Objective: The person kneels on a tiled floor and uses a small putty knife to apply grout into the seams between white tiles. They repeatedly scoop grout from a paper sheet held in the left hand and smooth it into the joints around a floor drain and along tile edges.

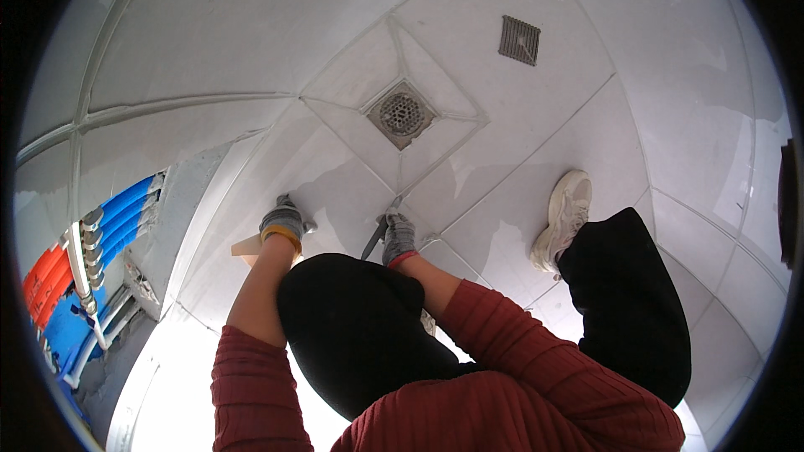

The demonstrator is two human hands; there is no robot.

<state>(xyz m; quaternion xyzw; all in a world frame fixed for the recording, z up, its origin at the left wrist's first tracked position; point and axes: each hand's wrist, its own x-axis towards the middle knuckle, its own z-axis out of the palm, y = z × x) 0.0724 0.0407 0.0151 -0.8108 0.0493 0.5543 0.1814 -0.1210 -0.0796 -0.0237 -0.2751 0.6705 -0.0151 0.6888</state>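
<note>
My right hand, in a grey work glove with a red cuff, is closed on a slim dark-handled tool. The tool's narrow tip lies at a tile joint below the floor drain; its exact kind is unclear. To its left, my left hand, in a grey glove with a yellow cuff, is low over the tiles with the thumb apart from the fingers. A beige, flat-sided piece shows beneath that wrist, mostly hidden. The square drain recess has a round perforated strainer inside.
A square slotted metal grate lies on the pale tiles beyond the drain, to the right. My white shoe is planted at the right. Red folded material and blue folded material with metal tubes are at the left, past a raised edge.
</note>
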